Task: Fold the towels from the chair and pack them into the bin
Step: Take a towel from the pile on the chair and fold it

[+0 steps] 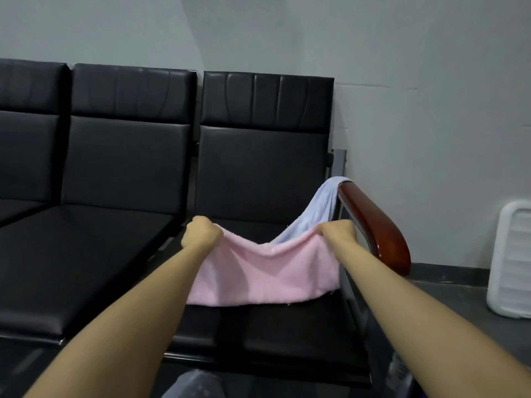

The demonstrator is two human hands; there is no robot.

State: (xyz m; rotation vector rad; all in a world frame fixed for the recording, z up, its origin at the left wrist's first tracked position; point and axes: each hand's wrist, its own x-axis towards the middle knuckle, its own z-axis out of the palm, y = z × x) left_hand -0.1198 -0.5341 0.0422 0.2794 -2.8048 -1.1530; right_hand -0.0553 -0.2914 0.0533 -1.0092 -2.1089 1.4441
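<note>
Head view: left hand [201, 235] and right hand [339, 232] each have fingers curled tight on a top corner of the pink towel [264, 274] — it sags between them and hangs over the right-hand seat of the black bench [115, 156], lower edge near the seat's front edge. A pale blue towel [319, 211] drapes off the wooden armrest [373, 225] at the bench's right end, behind the pink one — a white ribbed bin [511, 259] stands on the floor by the wall, well apart to the right.
</note>
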